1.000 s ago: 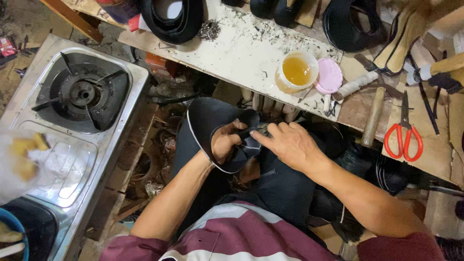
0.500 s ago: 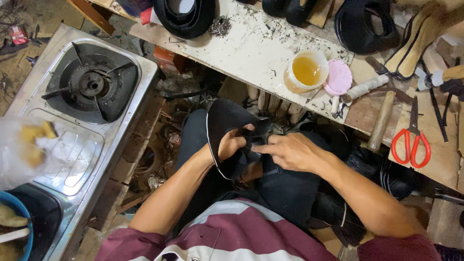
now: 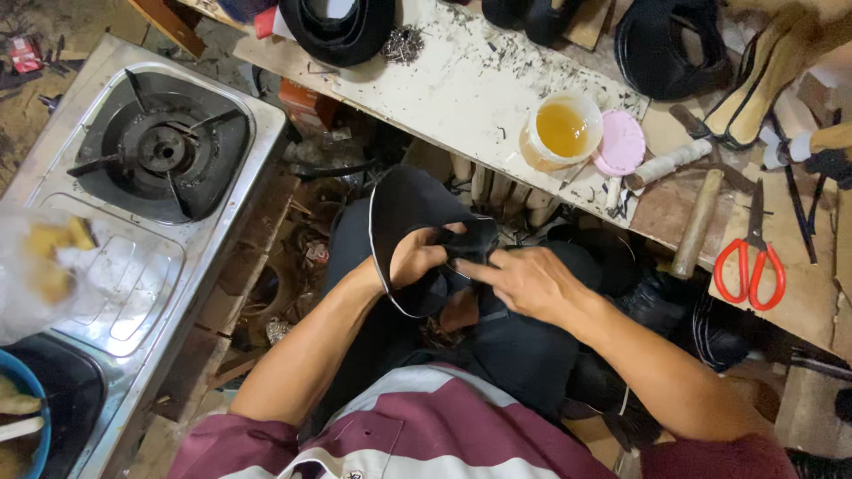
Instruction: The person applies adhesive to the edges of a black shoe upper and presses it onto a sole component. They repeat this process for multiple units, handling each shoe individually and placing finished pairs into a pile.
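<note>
i'm seeing the fingertips of my right hand (image 3: 524,282) pressing together on a fold of the black shoe upper (image 3: 417,222), pinching the dark material where it bunches at the middle. my left hand (image 3: 415,259) is curling through the opening of the same piece, fingers closing around its edge, the thumb side tucking under the fabric so i cannot tell exactly how those fingers are sitting. the upper, black with a thin pale line running along its rim, is sitting over my lap, just below the near edge of the bench (image 3: 461,89).

on the bench, near that edge, a plastic cup of yellow glue (image 3: 563,129) is standing just beside a pink lid (image 3: 619,144). a spool of pale thread (image 3: 667,162) is lying to the right of the lid, touching a hammer with a wooden handle (image 3: 697,222). red-handled scissors (image 3: 751,262) are lying further right, toward the right end. at the far edge another black upper (image 3: 337,31) is resting. off to my left, well apart from the bench, a steel gas stove (image 3: 160,151) is standing.
</note>
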The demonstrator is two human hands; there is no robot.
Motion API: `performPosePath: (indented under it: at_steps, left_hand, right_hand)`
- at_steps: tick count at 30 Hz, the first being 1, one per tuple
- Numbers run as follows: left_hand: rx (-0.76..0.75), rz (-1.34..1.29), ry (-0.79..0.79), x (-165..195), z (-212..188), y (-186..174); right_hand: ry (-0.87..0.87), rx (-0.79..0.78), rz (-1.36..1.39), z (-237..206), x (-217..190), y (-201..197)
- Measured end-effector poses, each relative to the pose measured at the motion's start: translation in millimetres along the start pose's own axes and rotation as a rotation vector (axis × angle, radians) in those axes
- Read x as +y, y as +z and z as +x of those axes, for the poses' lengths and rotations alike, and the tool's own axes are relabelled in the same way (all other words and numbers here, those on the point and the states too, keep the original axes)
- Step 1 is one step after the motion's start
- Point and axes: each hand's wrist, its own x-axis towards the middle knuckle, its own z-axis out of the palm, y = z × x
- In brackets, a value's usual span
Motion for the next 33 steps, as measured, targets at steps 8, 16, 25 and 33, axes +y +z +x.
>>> performPosePath:
  at_steps: [8,16,25,33]
  left_hand:
    - [0.19,0.093,0.224,26,-16,-10]
    - [0.337,0.576,0.176,42,-27,18]
    - [0.298,-0.028,0.297,17,-23,3]
    - [0.194,-0.105,0.348,22,-13,26]
  right_hand:
    - [0.062,0.377,0.06,-13,35,-35]
    - [0.336,0.576,-0.298,20,88,-61]
    - [0.349,0.638,0.218,5,68,-46]
    - [0.168,0.367,0.277,3,-12,1]
